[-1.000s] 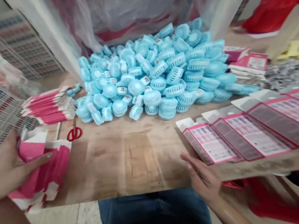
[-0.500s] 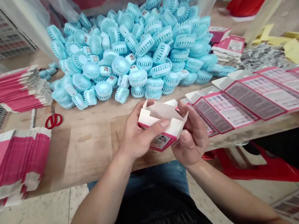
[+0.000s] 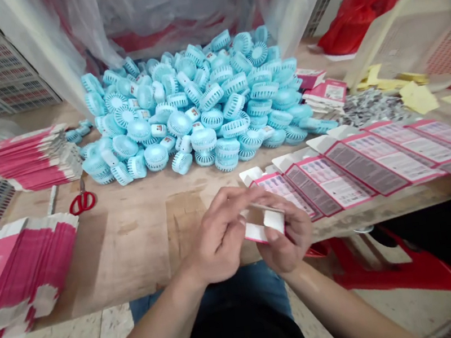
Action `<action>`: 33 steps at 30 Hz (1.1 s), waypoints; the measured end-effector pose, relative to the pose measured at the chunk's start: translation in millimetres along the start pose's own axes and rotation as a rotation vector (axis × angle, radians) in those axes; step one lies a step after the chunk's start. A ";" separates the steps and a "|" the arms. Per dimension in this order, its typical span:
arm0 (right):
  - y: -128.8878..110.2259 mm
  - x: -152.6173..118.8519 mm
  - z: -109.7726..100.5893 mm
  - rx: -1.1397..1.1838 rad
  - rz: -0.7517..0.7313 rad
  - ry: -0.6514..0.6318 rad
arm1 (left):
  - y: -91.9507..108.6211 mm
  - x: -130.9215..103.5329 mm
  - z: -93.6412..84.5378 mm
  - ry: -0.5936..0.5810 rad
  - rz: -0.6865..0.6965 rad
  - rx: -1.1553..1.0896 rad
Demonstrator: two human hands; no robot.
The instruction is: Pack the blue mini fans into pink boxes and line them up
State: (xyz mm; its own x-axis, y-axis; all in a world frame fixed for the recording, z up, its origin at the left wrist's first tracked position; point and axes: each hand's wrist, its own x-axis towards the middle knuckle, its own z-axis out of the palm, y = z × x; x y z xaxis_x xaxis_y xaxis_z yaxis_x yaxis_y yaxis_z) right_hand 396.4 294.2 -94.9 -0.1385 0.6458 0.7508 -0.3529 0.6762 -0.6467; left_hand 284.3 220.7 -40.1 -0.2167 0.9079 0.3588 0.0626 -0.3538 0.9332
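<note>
Between my two hands, over the table's front edge, is a small pink and white box (image 3: 274, 219) with its end open toward me. My left hand (image 3: 223, 235) presses on the box's left side and top, fingers reaching across it. Wrapped round the right side is my right hand (image 3: 291, 233), its thumb at the lower edge. Beyond them lies a heap of light blue fans (image 3: 198, 107). Flattened boxes (image 3: 332, 169) overlap in a row to the right of my hands.
Stacks of pink flat boxes (image 3: 29, 160) and more pink boxes (image 3: 30, 263) are on the left, near red-handled scissors (image 3: 82, 202). Yellow pieces (image 3: 417, 96), silvery packets (image 3: 372, 107) and a cream basket (image 3: 410, 37) stand right. Part of another person shows at the right edge.
The box has turned, so its open end now faces me rather than up. My left fingers have moved over its top. The whole view has shifted, with the heap lower in the picture.
</note>
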 end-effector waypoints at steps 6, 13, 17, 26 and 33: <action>3.9 -3.9 3.9 0.013 -0.065 -0.032 | -7.0 0.8 7.7 0.166 -0.113 -0.078; -4.5 -5.9 6.4 -0.104 -0.100 -0.140 | 5.7 -19.3 -19.0 0.175 -0.297 0.212; -14.2 -8.1 6.7 -0.108 -0.113 -0.219 | -12.8 -40.2 -47.8 0.354 -0.873 -0.008; 29.8 -60.3 -16.5 -0.120 0.148 -0.231 | -26.5 -44.7 -39.4 0.439 -0.491 -0.423; 46.1 -104.9 -34.0 -0.237 0.212 -0.286 | -24.7 -32.4 -54.9 -0.011 -0.502 0.008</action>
State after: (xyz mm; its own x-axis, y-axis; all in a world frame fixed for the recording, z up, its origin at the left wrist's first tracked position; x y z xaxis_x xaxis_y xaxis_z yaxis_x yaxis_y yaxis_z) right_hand 426.1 269.7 -208.0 -0.4484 0.6775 0.5830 -0.0714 0.6230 -0.7789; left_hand 236.3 187.7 -75.8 -0.2113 0.9681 -0.1344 -0.0392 0.1290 0.9909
